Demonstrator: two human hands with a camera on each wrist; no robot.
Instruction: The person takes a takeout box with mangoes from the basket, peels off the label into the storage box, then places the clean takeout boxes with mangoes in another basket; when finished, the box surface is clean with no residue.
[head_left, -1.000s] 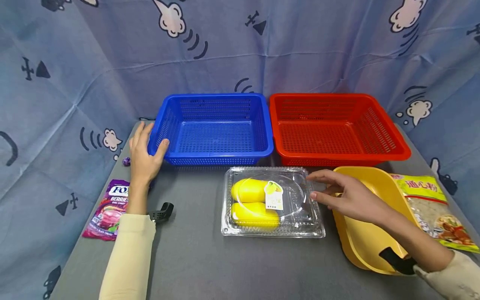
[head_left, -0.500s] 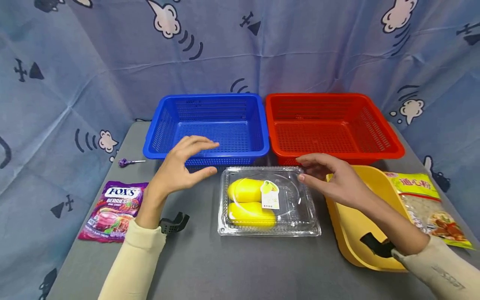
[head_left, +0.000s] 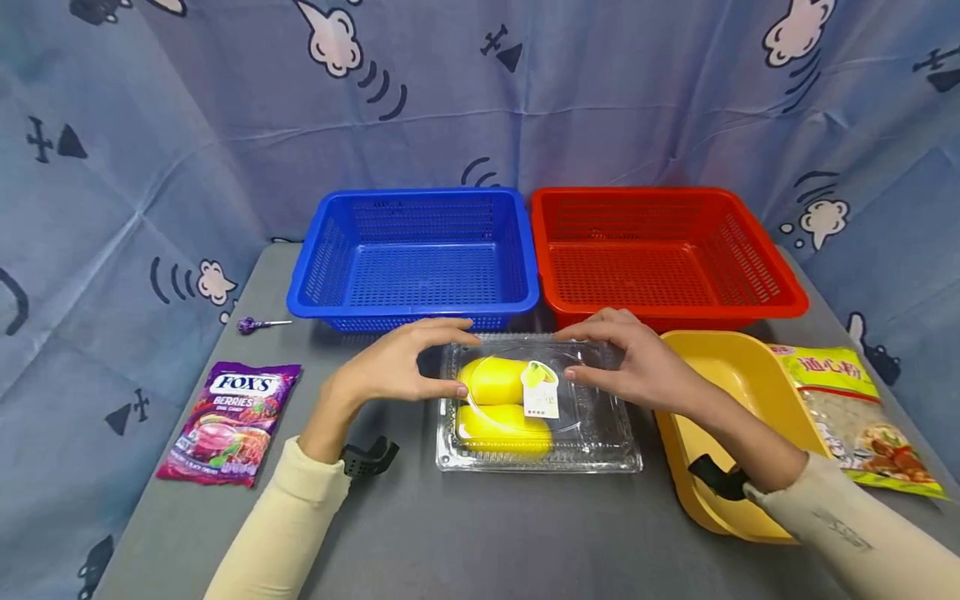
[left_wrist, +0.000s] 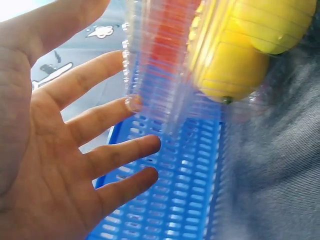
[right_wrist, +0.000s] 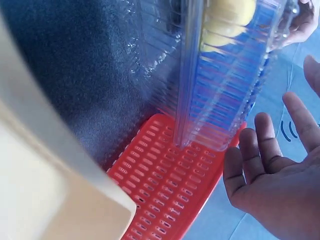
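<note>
A clear plastic clamshell box [head_left: 585,446] lies lidded on the grey table, with two yellow fruits [head_left: 498,429] in its left half and a white label [head_left: 542,400] on the lid. My left hand [head_left: 397,364] is at the box's back left corner, fingers extended and thumb above the lid. In the left wrist view its fingertips [left_wrist: 134,102] overlap the box's ridged rim. My right hand [head_left: 641,362] hovers over the back right part of the lid, thumb and fingers spread apart. The right wrist view has its fingers [right_wrist: 262,132] loosely bent beside the box, holding nothing.
Behind the box stand a blue basket [head_left: 412,312] and a red basket [head_left: 675,313]. A yellow bin [head_left: 693,492] sits under my right forearm, beside a yellow-topped food packet [head_left: 862,417]. Left are a purple candy bag [head_left: 228,425] and a small purple-wrapped lollipop [head_left: 258,325].
My left hand has left the blue basket's left side and moved right to the box. My right hand has shifted left over the lid. The box stays in place.
</note>
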